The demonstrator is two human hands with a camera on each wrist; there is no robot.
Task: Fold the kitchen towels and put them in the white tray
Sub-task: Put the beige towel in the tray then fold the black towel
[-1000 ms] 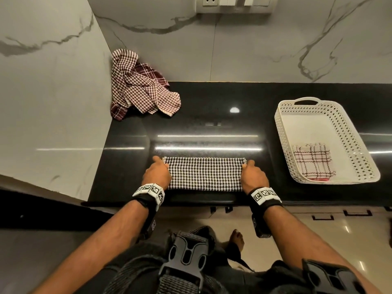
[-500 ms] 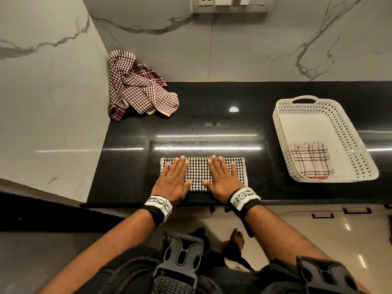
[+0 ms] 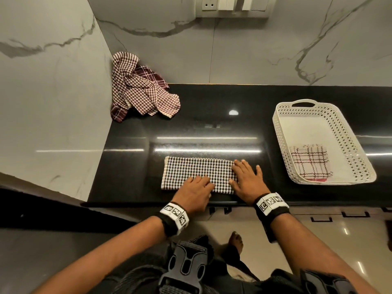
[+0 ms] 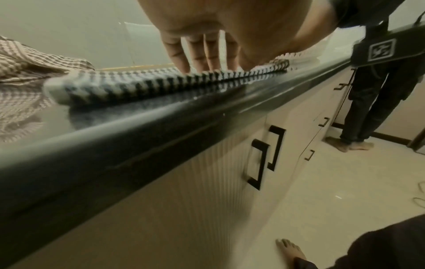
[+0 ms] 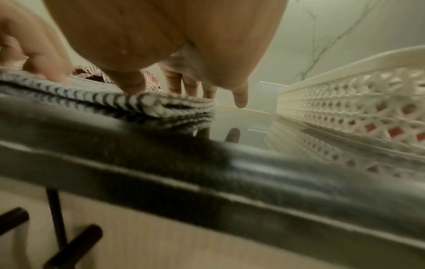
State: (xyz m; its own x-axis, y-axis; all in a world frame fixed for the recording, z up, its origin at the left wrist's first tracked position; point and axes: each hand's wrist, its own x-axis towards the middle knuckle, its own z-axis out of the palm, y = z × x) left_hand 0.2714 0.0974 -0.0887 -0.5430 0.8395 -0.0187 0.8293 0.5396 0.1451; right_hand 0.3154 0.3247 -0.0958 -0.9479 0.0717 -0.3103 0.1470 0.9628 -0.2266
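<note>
The black-checked towel lies as a long folded strip at the near edge of the counter, within easy reach for the next fold. Both hands lie flat with fingers spread: the left hand presses the strip's middle, and the right hand covers its right end, likely flattening the crease so the layers hold. The tray sits well to the right, already holding one folded towel. Crumpled towels wait in the far left corner.
</note>
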